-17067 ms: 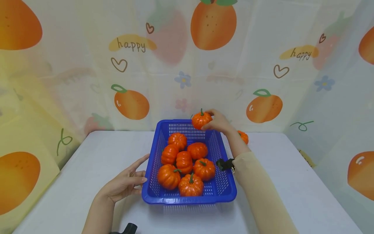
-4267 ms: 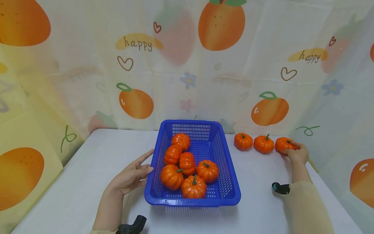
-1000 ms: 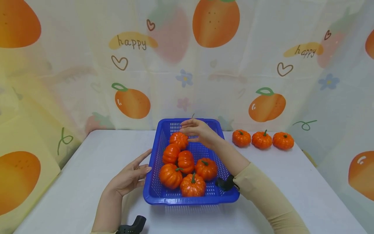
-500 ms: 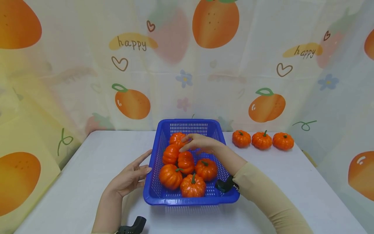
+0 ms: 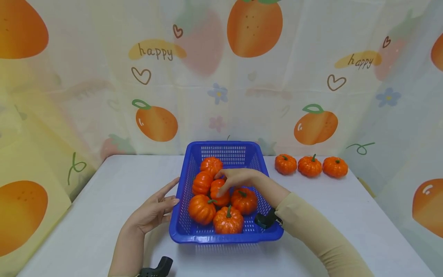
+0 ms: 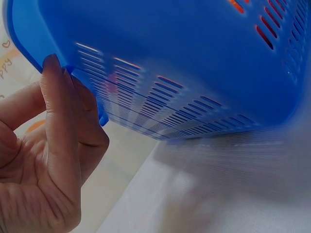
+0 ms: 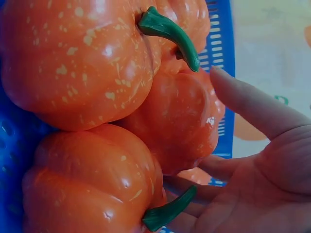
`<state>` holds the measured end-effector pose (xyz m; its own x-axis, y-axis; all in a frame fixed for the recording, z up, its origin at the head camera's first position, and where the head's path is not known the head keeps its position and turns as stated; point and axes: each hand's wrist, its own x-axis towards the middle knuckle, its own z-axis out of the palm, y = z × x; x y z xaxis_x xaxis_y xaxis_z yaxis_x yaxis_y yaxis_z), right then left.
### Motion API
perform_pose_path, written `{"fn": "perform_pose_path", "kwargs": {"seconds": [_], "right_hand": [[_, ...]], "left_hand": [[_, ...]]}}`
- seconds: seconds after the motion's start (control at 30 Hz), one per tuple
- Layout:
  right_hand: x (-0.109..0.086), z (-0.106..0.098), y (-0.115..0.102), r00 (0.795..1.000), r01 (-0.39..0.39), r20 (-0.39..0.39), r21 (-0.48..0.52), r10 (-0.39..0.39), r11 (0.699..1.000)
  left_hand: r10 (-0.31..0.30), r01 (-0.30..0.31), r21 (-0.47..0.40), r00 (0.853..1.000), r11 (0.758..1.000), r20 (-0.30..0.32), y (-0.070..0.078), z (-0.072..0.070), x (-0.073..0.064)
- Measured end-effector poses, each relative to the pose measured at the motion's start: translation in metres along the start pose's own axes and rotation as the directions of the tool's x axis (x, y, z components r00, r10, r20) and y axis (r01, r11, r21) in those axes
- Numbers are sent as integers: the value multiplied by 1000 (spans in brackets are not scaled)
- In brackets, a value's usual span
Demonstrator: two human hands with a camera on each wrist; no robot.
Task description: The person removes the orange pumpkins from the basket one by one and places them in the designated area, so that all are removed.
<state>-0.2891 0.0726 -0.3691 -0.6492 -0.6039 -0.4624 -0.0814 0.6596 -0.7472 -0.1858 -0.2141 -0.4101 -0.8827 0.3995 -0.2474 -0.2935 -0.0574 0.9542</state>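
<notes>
A blue plastic basket (image 5: 226, 238) with slotted walls stands on the white table, with several small orange pumpkins inside. My left hand (image 5: 152, 209) holds its left rim, and in the left wrist view the fingertips (image 6: 51, 63) pinch the edge. My right hand (image 5: 238, 178) reaches in over the right side. Its thumb and fingers lie around the middle pumpkin (image 5: 218, 188). In the right wrist view this pumpkin (image 7: 180, 114) sits between the thumb and the fingers, which partly pass behind it. Closer to that camera are a speckled pumpkin (image 7: 73, 63) and another green-stemmed pumpkin (image 7: 92, 179).
Three pumpkins stand in a row at the table's back right: a left one (image 5: 285, 164), a middle one (image 5: 309, 166) and a right one (image 5: 335, 167). A fruit-printed curtain (image 5: 221, 115) hangs behind the white table (image 5: 138, 173).
The right hand set a third pumpkin in the row, then came back left over the basket and lowered onto the middle pumpkin. The left hand stays at the rim.
</notes>
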Motion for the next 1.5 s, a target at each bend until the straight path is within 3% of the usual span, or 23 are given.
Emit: {"fn": "perform_pose_path", "kwargs": {"seconds": [0.3, 0.8, 1.03, 1.2, 1.5], "right_hand": [[1, 0, 2, 1000, -15, 10, -53, 16, 998], [-2, -4, 0, 999, 12, -40, -19, -13, 1000], [-11, -9, -6, 999, 42, -31, 66, -40, 997], [-15, -15, -8, 993, 106, -64, 113, -100, 988], [-23, -22, -14, 980, 188, -120, 294, -159, 937]], "left_hand": [[1, -1, 3, 1000, 1000, 4, -1, -1, 0], [6, -6, 1, 1000, 1000, 17, -1, -3, 0], [3, -3, 12, 1000, 1000, 10, -1, -2, 1], [4, -4, 6, 1000, 1000, 8, 0, -1, 1], [9, -9, 8, 1000, 1000, 12, -1, -1, 1]]}}
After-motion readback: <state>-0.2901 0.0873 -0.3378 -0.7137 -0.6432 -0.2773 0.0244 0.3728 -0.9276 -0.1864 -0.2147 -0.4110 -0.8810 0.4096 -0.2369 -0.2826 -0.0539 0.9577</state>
